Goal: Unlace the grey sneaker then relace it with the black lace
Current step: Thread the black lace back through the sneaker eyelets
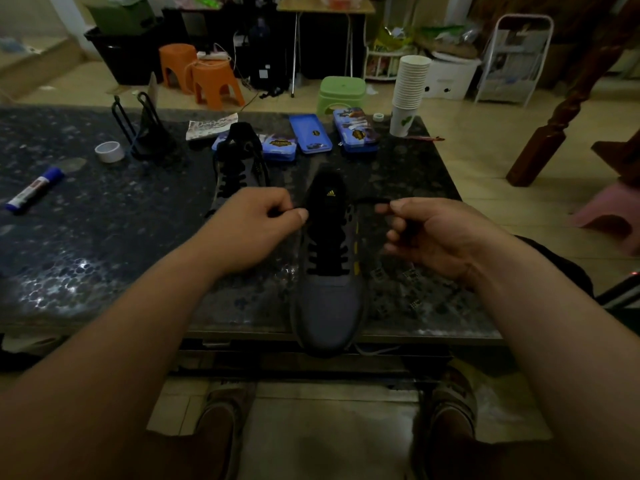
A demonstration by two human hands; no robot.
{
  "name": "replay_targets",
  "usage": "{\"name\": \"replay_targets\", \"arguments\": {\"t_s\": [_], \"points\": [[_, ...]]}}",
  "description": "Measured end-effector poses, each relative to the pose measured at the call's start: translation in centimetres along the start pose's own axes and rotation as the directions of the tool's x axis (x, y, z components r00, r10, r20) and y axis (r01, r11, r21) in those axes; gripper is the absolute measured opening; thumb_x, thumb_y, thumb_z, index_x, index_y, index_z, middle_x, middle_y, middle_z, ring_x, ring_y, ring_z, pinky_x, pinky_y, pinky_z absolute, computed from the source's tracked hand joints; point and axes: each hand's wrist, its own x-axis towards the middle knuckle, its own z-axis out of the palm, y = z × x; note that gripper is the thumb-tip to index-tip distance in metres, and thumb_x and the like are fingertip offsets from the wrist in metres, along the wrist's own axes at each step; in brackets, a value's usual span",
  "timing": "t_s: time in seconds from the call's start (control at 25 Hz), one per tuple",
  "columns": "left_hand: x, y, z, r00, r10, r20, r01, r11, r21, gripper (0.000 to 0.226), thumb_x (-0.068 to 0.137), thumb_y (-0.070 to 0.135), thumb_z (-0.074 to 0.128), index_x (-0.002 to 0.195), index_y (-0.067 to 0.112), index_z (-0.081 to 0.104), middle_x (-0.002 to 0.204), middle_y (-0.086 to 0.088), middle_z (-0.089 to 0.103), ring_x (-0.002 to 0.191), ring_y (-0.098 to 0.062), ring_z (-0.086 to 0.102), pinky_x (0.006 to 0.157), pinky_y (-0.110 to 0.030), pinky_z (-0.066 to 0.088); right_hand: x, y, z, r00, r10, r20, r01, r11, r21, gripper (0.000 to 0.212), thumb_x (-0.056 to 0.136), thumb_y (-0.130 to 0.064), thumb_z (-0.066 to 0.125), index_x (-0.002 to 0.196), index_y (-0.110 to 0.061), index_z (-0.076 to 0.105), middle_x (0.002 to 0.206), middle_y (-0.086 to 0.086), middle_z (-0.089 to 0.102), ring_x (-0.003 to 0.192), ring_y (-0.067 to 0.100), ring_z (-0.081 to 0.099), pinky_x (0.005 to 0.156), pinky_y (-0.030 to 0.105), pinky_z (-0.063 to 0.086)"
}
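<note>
1. Head view: left grip (256, 233) pinches one end of the black lace (367, 201).
2. Right grip (436, 237) pinches the other end.
3. The grey sneaker (329, 299) rests between both grips, on the tabletop (104, 237).

A dark speckled table (104, 237) fills the middle of the frame. At its left lie a blue-capped marker (34, 190) and a roll of white tape (109, 151), with a black wire stand (145, 133) just beyond. Three blue cases (310, 133) sit along the far edge beside a stack of paper cups (408, 88). Two orange stools (216, 84) and a green stool (341, 93) stand on the floor behind.
</note>
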Motion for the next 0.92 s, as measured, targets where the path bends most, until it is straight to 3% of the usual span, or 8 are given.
{"name": "replay_targets", "arguments": {"t_s": [0.08, 0.16, 0.24, 0.32, 0.44, 0.52, 0.72, 0.92], "points": [[-0.4, -0.7, 0.1, 0.999, -0.016, -0.043, 0.020, 0.996, 0.090, 0.041, 0.098, 0.050, 0.060, 0.079, 0.013, 0.067, 0.070, 0.007, 0.060, 0.066, -0.002, 0.055, 0.065, -0.030, 0.045, 0.2, 0.3, 0.0, 0.999, -0.037, 0.006, 0.037, 0.989, -0.144, 0.021, 0.108, -0.023, 0.050, 0.105, -0.013, 0.068, 0.066, -0.002, 0.049, 0.051, 0.008, 0.045, 0.044, 0.019, 0.040], [-0.9, 0.5, 1.5, 0.990, 0.092, -0.104, -0.074, 0.984, 0.162, 0.036, 0.094, 0.052, 0.053, 0.107, 0.023, 0.070, 0.111, 0.005, 0.066, 0.106, -0.014, 0.058, 0.092, -0.037, 0.047, -0.3, 0.6, 1.2, 0.989, -0.103, 0.102, 0.133, 0.927, -0.350, 0.022, 0.108, -0.025, 0.051, 0.102, -0.014, 0.070, 0.062, -0.004, 0.046, 0.047, 0.007, 0.037, 0.040, 0.018, 0.030], [-1.0, 2.9, 3.0, 0.991, 0.126, -0.037, -0.127, 0.992, -0.019, 0.040, 0.101, 0.037, 0.052, 0.138, 0.024, 0.057, 0.133, 0.004, 0.058, 0.117, -0.011, 0.054, 0.099, -0.030, 0.044, -0.8, 0.8, 3.2, 0.962, -0.157, 0.222, 0.242, 0.867, -0.435, 0.023, 0.107, -0.023, 0.054, 0.092, -0.014, 0.069, 0.054, -0.009, 0.047, 0.042, 0.002, 0.038, 0.039, 0.015, 0.030], [-0.8, 4.1, 4.1, 0.994, 0.105, 0.042, -0.098, 0.985, -0.144, 0.033, 0.106, 0.032, 0.047, 0.136, 0.026, 0.057, 0.121, 0.004, 0.063, 0.103, -0.009, 0.060, 0.087, -0.030, 0.049, -0.4, 0.7, 4.3, 0.949, -0.197, 0.245, 0.286, 0.864, -0.414, 0.021, 0.105, -0.017, 0.053, 0.088, -0.012, 0.064, 0.052, -0.011, 0.047, 0.042, -0.001, 0.040, 0.042, 0.015, 0.032], [0.2, 2.7, 3.4, 0.999, 0.039, 0.032, -0.039, 0.999, -0.023, 0.016, 0.106, 0.036, 0.052, 0.104, 0.027, 0.065, 0.081, 0.007, 0.062, 0.071, -0.006, 0.056, 0.065, -0.033, 0.045, 0.9, 0.2, 3.9, 0.970, -0.194, 0.148, 0.238, 0.885, -0.399, 0.017, 0.104, -0.017, 0.055, 0.092, -0.013, 0.065, 0.065, -0.003, 0.057, 0.053, 0.007, 0.047, 0.049, 0.023, 0.037], [0.8, 1.7, 2.6, 1.000, 0.021, -0.015, -0.021, 1.000, -0.020, 0.020, 0.105, 0.032, 0.055, 0.091, 0.023, 0.065, 0.071, 0.007, 0.057, 0.061, -0.003, 0.049, 0.059, -0.030, 0.039, 1.5, 0.1, 3.1, 0.970, -0.218, 0.107, 0.243, 0.894, -0.377, 0.015, 0.105, -0.017, 0.057, 0.099, -0.012, 0.070, 0.074, -0.001, 0.067, 0.061, 0.008, 0.056, 0.053, 0.022, 0.046], [1.5, 1.3, 2.2, 0.997, -0.006, -0.083, 0.007, 1.000, 0.016, 0.020, 0.103, 0.028, 0.054, 0.085, 0.024, 0.060, 0.069, 0.006, 0.058, 0.060, -0.003, 0.051, 0.056, -0.030, 0.038, 2.7, 0.1, 3.0, 0.947, -0.320, 0.028, 0.315, 0.905, -0.286, 0.002, 0.099, -0.007, 0.065, 0.099, -0.008, 0.066, 0.086, 0.012, 0.075, 0.070, 0.014, 0.070, 0.059, 0.025, 0.055], [2.0, 2.6, 3.1, 0.999, -0.032, 0.026, 0.037, 0.973, -0.229, 0.007, 0.106, 0.027, 0.055, 0.107, 0.026, 0.062, 0.078, 0.006, 0.065, 0.060, 0.000, 0.057, 0.053, -0.018, 0.042, 2.8, -0.5, 4.2, 0.890, -0.448, 0.087, 0.445, 0.807, -0.388, 0.008, 0.094, -0.013, 0.074, 0.098, -0.009, 0.068, 0.084, 0.013, 0.076, 0.069, 0.016, 0.070, 0.063, 0.027, 0.058]]}}
